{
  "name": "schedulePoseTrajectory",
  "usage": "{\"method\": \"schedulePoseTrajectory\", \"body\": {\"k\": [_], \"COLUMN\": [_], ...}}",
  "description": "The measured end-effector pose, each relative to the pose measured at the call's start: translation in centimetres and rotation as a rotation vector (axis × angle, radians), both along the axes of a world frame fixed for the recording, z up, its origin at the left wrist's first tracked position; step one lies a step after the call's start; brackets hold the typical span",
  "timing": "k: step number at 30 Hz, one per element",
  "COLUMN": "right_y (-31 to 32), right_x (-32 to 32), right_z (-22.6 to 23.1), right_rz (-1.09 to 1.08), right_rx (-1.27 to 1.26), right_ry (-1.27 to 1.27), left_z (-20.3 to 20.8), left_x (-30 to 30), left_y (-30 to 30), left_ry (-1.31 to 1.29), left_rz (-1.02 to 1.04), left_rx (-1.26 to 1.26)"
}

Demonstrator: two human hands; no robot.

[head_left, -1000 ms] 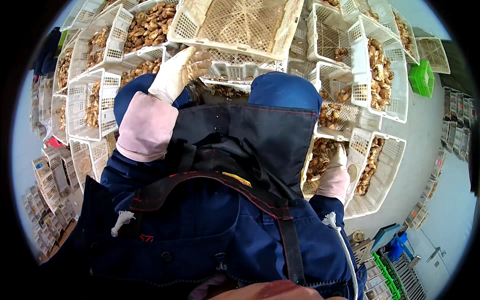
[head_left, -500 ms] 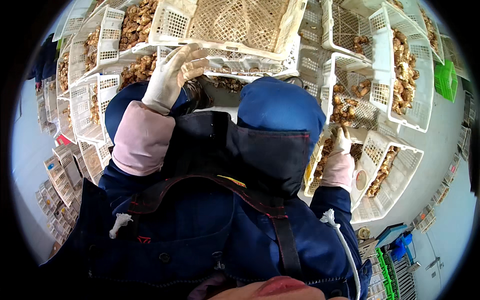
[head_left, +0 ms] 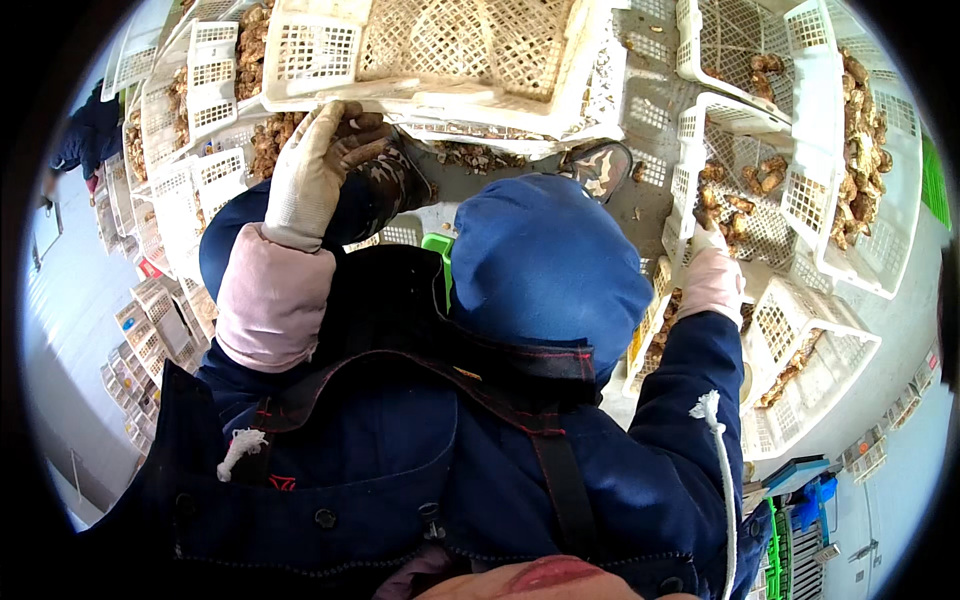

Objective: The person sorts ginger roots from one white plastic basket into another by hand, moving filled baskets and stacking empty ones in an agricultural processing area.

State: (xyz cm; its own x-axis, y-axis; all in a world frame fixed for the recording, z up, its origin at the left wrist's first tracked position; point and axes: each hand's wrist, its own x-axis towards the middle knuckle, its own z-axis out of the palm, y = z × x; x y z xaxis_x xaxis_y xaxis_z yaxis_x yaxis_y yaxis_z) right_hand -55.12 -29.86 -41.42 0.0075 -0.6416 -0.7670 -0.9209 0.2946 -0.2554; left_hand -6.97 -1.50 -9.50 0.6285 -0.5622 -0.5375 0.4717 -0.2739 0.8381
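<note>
My left hand [head_left: 305, 185], in a whitish glove with a pink cuff, is raised beside the near rim of a large white lattice crate [head_left: 400, 115]. Brown, elongated pieces [head_left: 362, 152] like mushrooms or roots show at its bent fingers, partly hidden. My right hand [head_left: 712, 250], gloved the same way, reaches over the near edge of a white crate [head_left: 745, 115] on my right. Its fingers touch or nearly touch brown knobby pieces [head_left: 735, 215] lying there, and the fingertips cannot be made out among them.
Tilted crates hold more brown pieces at the right [head_left: 855, 165] and upper left [head_left: 270, 145]. A smaller white crate [head_left: 810, 375] stands near my right arm. My knee [head_left: 550, 265] is between the crates. Another person [head_left: 88, 135] is at the far left.
My left hand has turned and moved slightly left and down, its fingers less spread, with brown pieces now showing there. My right hand has moved up and right, toward the pieces in the crate.
</note>
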Motion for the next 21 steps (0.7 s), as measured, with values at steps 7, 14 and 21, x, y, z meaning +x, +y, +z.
{"method": "schedulePoseTrajectory", "body": {"k": [7,14,21], "right_y": [-2.3,-2.6,-2.4], "right_x": [-1.1,2.5,0.1], "right_z": [-4.5,-4.2,-7.8], "right_rz": [0.098,0.117,-0.074], "right_rx": [-0.396,-0.125,-0.239], "right_ry": [-0.025,-0.086,-0.213], "left_z": [-0.7,-1.2,-0.5], "left_x": [0.2,0.7,0.0], "left_y": [0.3,0.2,0.0], "left_ry": [-0.056,-0.057,-0.080], "left_rz": [-0.007,-0.068,-0.027], "left_rx": [-0.031,-0.053,-0.040]}}
